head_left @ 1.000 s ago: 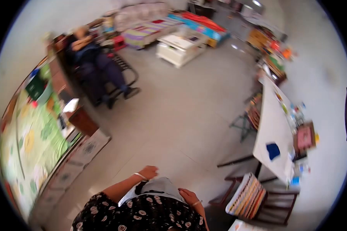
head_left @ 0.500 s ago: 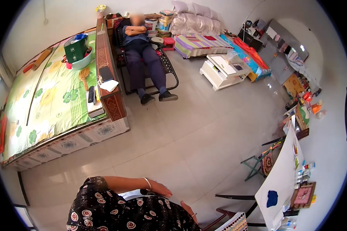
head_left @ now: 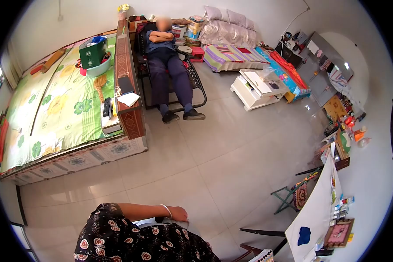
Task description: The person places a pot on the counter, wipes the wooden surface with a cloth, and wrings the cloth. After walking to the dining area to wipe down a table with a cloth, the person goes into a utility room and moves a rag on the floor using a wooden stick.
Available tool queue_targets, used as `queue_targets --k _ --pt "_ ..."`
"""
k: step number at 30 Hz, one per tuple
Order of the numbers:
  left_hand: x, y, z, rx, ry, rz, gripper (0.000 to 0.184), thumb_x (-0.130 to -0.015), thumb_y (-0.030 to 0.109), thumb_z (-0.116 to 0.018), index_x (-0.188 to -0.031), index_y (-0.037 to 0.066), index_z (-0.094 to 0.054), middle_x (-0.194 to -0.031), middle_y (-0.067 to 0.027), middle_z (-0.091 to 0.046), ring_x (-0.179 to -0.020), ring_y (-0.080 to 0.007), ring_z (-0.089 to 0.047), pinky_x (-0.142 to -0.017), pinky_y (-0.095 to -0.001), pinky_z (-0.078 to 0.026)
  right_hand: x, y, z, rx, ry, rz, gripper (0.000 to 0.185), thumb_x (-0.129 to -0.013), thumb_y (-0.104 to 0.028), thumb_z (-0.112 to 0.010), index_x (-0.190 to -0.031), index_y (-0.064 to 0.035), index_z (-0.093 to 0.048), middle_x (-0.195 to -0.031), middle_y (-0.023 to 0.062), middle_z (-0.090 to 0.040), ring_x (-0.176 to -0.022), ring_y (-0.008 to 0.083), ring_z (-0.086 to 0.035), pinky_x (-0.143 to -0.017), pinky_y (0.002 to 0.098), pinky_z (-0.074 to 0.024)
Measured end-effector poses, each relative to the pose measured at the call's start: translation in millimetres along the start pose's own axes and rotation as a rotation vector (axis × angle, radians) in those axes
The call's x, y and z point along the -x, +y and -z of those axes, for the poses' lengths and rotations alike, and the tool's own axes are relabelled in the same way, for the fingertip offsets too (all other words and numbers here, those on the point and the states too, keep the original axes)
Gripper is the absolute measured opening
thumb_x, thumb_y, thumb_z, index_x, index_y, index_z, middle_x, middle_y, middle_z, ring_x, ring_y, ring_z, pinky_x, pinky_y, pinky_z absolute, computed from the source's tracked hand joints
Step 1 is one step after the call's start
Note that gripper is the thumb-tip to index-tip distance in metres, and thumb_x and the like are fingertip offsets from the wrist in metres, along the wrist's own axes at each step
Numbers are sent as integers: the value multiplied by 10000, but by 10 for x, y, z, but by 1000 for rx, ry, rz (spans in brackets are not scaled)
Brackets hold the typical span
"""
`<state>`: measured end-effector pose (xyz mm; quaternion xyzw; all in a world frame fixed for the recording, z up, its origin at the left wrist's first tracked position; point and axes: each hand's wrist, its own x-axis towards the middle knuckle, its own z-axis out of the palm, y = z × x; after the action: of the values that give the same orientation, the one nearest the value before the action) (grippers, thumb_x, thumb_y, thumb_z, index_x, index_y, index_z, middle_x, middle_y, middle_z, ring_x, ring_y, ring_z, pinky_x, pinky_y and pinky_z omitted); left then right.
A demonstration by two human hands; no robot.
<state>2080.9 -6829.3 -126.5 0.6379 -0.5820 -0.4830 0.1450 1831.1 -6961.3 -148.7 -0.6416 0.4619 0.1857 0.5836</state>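
My left hand [head_left: 177, 214] is in front of my body at the bottom of the view, with a pale bracelet [head_left: 166, 210] on the wrist. Its fingers curl downward, closed over a greyish-white thing [head_left: 150, 222] that my patterned black top [head_left: 148, 242] mostly covers. What that thing is, I cannot make out. My right hand is hidden behind the top.
A person [head_left: 166, 65] reclines on a folding lounge chair [head_left: 196, 89], arms crossed. To the left is a raised bed [head_left: 61, 118] with a green box [head_left: 92, 54]. A white coffee table [head_left: 253, 94] stands ahead; at right are a white table [head_left: 297, 218] and a folding stool [head_left: 286, 198].
My left hand has drawn back a little toward the left, and its stretched fingers have curled in. My right hand, partly seen before, has gone behind my top. The view has shifted slightly.
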Motion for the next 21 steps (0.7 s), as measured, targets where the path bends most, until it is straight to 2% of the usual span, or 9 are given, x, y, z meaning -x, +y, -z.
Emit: queue_targets --k 4,6,8,10,13,15,16,19,21 --pt "-89 162 157 109 20 -114 418 -826 332 -447 -1060 -2 -541 -1036 -180 -571 -966 -306 -530 -838 -369 -398 -290 246 125 383 285 13 263 -753 -275 -592 -881 -55 -656 -738 113 -621 -716 174 -585 -690 291 -455" --pt "-125 290 198 245 51 -179 415 -821 320 -475 -1083 4 -534 -1048 -171 -573 -981 -278 -533 -852 -348 -395 -607 504 293 420 618 168 177 -680 -234 -633 -696 -58 -647 -536 95 -527 -529 189 -509 -558 303 -436" --pt "-153 441 266 369 19 -269 389 -808 305 -484 -1053 12 -554 -1012 -165 -588 -957 -243 -543 -850 -335 -395 -533 204 520 195 720 244 166 -668 -184 -646 -678 -24 -604 -533 67 -500 -509 147 -450 -522 282 -406" --pt "-198 533 282 427 -54 -337 383 -809 303 -489 -1043 8 -558 -1002 -156 -594 -948 -227 -545 -849 -326 -394 24 -703 520 -10 798 477 138 -666 -122 -645 -701 -4 -582 -566 32 -500 -510 104 -404 -499 251 -379" --pt "-267 732 330 303 -246 -400 389 -827 310 -485 -1041 -9 -550 -1017 -134 -590 -934 -243 -542 -844 -329 -393 559 -1512 363 -447 682 737 101 -682 -68 -619 -747 2 -588 -619 18 -525 -552 81 -420 -521 234 -378" --pt "-222 991 469 79 -403 -423 373 -833 304 -477 -1016 -10 -557 -1010 -116 -594 -897 -265 -549 -834 -346 -397 937 -1880 236 -198 434 864 95 -689 -63 -624 -766 -13 -599 -661 22 -549 -582 102 -457 -543 237 -391" --pt "-337 944 396 3 -393 -573 311 -846 284 -445 -894 22 -603 -905 -92 -610 -820 -248 -560 -774 -337 -421 1010 -1992 171 -71 307 921 94 -693 -60 -627 -776 -21 -605 -682 24 -561 -596 113 -475 -553 239 -397" --pt "-476 864 392 9 -380 -575 303 -843 276 -449 -901 20 -600 -910 -92 -608 -827 -245 -557 -777 -335 -420 904 -2120 -65 238 168 1230 194 -698 -107 -648 -877 -48 -605 -847 60 -590 -733 184 -528 -643 289 -423" --pt "-509 828 468 45 -324 -533 299 -841 271 -453 -906 18 -597 -913 -91 -606 -832 -243 -556 -778 -334 -420 882 -2234 -86 433 290 1288 289 -723 -195 -633 -967 -49 -584 -953 117 -557 -813 251 -520 -715 333 -414"
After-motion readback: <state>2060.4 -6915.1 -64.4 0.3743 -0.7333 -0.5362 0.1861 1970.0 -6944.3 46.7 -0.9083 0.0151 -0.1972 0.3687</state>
